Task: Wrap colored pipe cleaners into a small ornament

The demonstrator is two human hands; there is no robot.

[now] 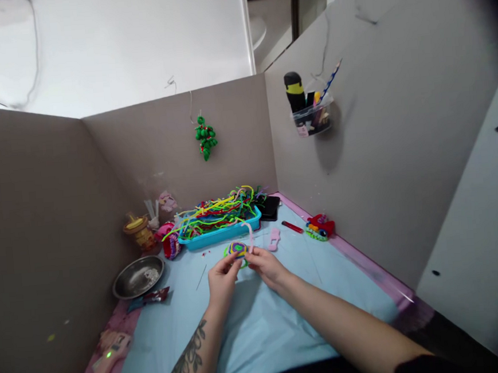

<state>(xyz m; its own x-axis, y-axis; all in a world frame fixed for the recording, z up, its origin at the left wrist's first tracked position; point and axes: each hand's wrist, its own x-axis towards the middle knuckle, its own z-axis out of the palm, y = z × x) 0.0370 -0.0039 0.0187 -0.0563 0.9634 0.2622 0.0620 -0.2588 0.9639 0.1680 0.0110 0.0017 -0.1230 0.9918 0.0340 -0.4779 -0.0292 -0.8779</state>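
Note:
Between my two hands is a round pipe-cleaner coil (237, 248) with rings of purple, yellow, blue and green. My left hand (222, 276) pinches its lower left edge with thumb and fingers. From the right side, my right hand (267, 265) grips the coil near the base of a pale pink pipe cleaner (250, 232), which curves upward. Some green pipe cleaner shows under the coil, partly covered by my fingers. Beyond the hands, a blue tray (218, 236) is heaped with loose pipe cleaners (216, 211) in many colours.
A metal bowl (131, 281) with small pale bits stands left, near a cup (142, 234). A pink flat piece (274, 239), a red pen-like tool (292, 227) and a colourful pipe-cleaner piece (320, 227) lie right. Grey partitions (177, 152) enclose the table; a plastic tub (312, 118) hangs there.

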